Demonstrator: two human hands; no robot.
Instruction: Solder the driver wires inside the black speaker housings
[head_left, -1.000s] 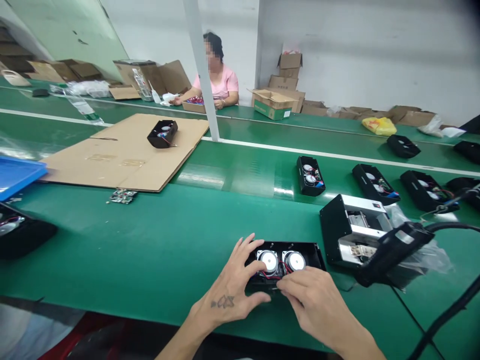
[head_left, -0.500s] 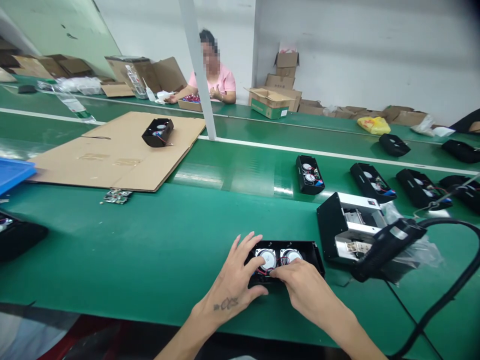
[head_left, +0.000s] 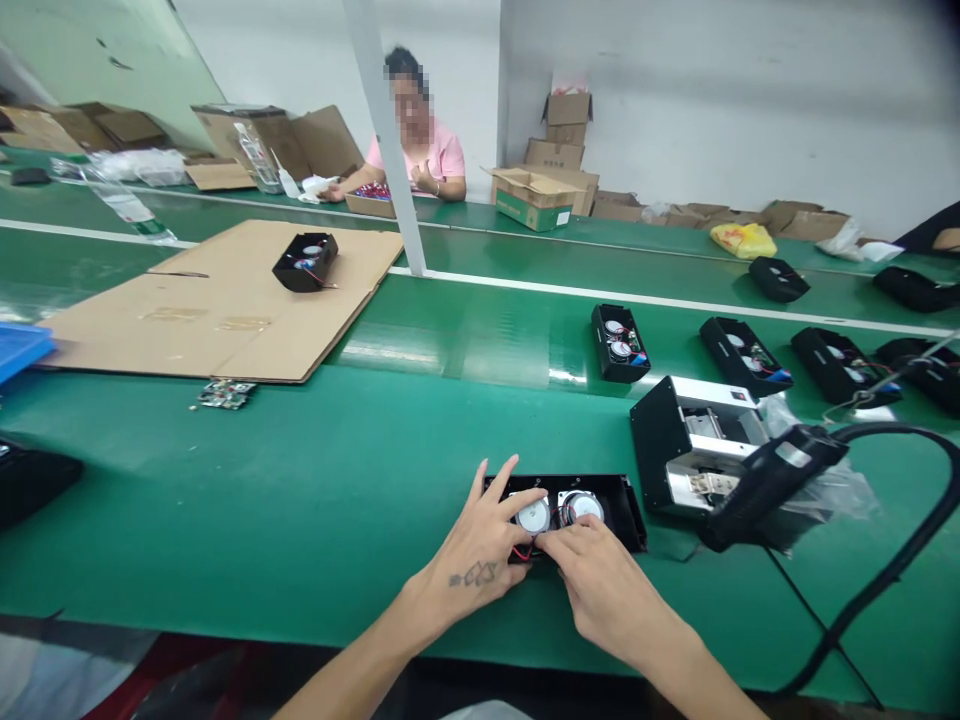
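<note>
left hand [head_left: 478,545] and right hand [head_left: 600,575] are close together at a black box [head_left: 626,510], grip hard to tell, with two round speakers [head_left: 534,517] in but nothing closed yet.

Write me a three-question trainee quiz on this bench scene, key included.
1. True or false: the left hand and right hand are both at the open black case.

2. What lies on the cardboard sheet?
A) a yellow bag
B) another black case
C) a green carton

3. Fill in: seen by the wearer, the black-and-silver machine stands to the ____ of both hands.

Key: 1 true; 2 B; 3 right.
</note>
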